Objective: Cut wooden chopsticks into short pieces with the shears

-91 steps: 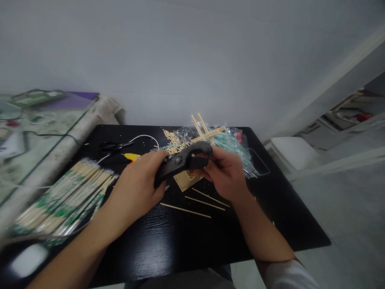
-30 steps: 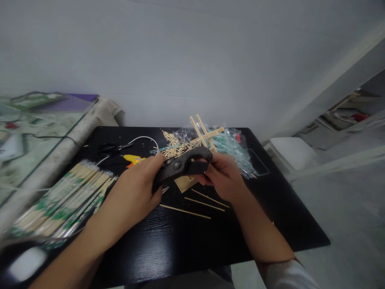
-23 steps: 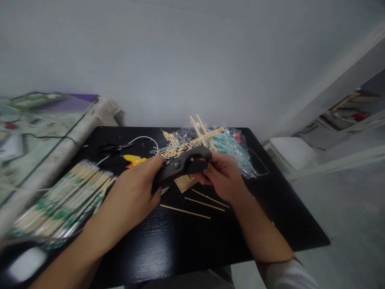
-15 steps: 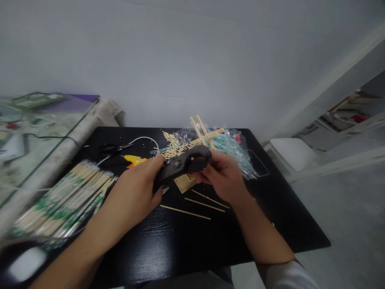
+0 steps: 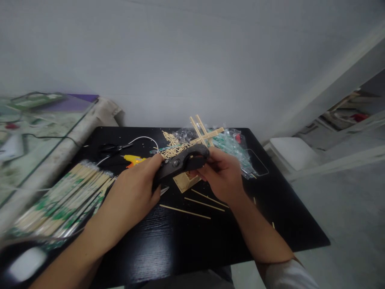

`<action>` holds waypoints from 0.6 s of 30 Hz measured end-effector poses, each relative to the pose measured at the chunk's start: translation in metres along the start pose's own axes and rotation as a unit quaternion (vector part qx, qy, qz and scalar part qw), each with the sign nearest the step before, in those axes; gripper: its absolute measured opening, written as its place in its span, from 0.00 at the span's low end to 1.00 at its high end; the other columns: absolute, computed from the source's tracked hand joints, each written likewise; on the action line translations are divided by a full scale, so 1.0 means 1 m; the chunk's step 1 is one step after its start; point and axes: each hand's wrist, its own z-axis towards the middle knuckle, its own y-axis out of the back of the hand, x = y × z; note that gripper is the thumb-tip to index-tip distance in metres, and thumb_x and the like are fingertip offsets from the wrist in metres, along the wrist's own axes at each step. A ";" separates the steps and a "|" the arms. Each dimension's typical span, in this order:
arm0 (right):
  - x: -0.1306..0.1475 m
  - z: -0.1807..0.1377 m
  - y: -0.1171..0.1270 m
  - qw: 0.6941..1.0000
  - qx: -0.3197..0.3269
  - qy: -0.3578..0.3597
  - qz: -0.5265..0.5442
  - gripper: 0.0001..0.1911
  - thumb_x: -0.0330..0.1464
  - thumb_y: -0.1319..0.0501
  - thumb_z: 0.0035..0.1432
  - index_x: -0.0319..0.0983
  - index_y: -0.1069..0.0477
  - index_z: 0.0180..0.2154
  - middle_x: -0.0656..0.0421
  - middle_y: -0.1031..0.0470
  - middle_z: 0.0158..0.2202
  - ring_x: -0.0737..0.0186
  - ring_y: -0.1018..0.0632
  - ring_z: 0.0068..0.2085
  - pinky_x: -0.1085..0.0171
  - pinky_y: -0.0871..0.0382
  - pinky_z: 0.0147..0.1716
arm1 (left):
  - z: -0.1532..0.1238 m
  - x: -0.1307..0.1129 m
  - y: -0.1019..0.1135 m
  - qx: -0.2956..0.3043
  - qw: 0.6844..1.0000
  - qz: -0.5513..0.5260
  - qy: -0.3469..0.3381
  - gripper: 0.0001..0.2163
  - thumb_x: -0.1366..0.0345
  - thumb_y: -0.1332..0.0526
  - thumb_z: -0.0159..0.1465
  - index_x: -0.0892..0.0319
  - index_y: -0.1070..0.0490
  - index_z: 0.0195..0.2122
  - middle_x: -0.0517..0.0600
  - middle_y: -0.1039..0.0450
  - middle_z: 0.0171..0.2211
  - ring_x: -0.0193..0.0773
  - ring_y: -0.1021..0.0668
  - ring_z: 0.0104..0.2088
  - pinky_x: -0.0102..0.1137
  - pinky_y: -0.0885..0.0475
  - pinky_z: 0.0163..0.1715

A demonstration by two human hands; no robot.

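My left hand (image 5: 132, 192) is closed around the handles of a black hand cutter (image 5: 177, 162), held above the table and pointing right. My right hand (image 5: 224, 172) is closed in a pinch right beside the cutter's jaws; whatever its fingers hold is hidden behind them and the tool. Below the jaws sits a small wooden piece (image 5: 182, 182), partly covered by my right hand. Several thin wooden sticks lie nearby on the tabletop, one stick (image 5: 185, 211) nearest to me. Behind the cutter is a heap of short cut stick pieces (image 5: 173, 150).
Crossed chopsticks (image 5: 207, 134) and green plastic wrappers (image 5: 233, 146) lie at the back of the black table (image 5: 144, 249). To the left are a yellow glue gun (image 5: 132, 160), black scissors (image 5: 111, 148) and wrapped chopsticks (image 5: 63, 200). A white stool (image 5: 291, 154) stands to the right.
Both hands and the cutter have shifted very slightly left, staying together. The sticks and other things on the table look the same.
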 end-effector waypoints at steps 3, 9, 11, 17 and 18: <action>-0.001 -0.002 -0.001 1.000 -0.009 -0.002 -0.004 0.10 0.35 0.32 0.66 0.40 0.26 0.32 0.62 0.21 0.26 0.73 0.35 0.20 0.69 0.44 0.18 | -0.001 0.000 0.001 0.000 1.000 0.008 0.003 0.06 0.70 0.45 0.62 0.53 0.39 0.38 0.47 0.26 0.30 0.40 0.26 0.25 0.32 0.37 0.27; 0.003 -0.003 -0.004 0.999 -0.017 0.015 -0.025 0.10 0.35 0.32 0.66 0.40 0.26 0.32 0.64 0.23 0.25 0.72 0.31 0.21 0.69 0.39 0.20 | 0.001 0.001 0.000 -0.012 1.000 0.013 -0.010 0.05 0.68 0.45 0.62 0.53 0.37 0.38 0.47 0.26 0.30 0.41 0.27 0.26 0.32 0.37 0.28; 0.005 -0.002 -0.004 0.998 -0.028 0.019 -0.043 0.10 0.35 0.31 0.65 0.41 0.27 0.31 0.65 0.25 0.23 0.70 0.30 0.22 0.68 0.37 0.21 | 0.003 0.001 0.000 -0.018 1.000 0.018 -0.018 0.06 0.68 0.45 0.61 0.54 0.36 0.40 0.49 0.25 0.32 0.42 0.25 0.28 0.33 0.36 0.29; 0.004 -0.002 -0.002 0.993 -0.057 0.043 -0.093 0.08 0.31 0.30 0.62 0.42 0.26 0.31 0.67 0.28 0.22 0.71 0.29 0.22 0.69 0.35 0.21 | 0.003 0.001 -0.002 -0.020 1.000 0.007 -0.020 0.09 0.69 0.45 0.60 0.55 0.34 0.42 0.50 0.24 0.33 0.42 0.25 0.29 0.33 0.35 0.30; 0.003 -0.002 -0.001 0.993 -0.061 0.043 -0.096 0.08 0.31 0.30 0.62 0.42 0.26 0.31 0.67 0.28 0.22 0.71 0.29 0.22 0.70 0.35 0.21 | 0.002 0.001 -0.002 -0.018 1.000 0.005 -0.018 0.09 0.69 0.45 0.61 0.55 0.34 0.42 0.50 0.24 0.33 0.42 0.25 0.29 0.33 0.35 0.30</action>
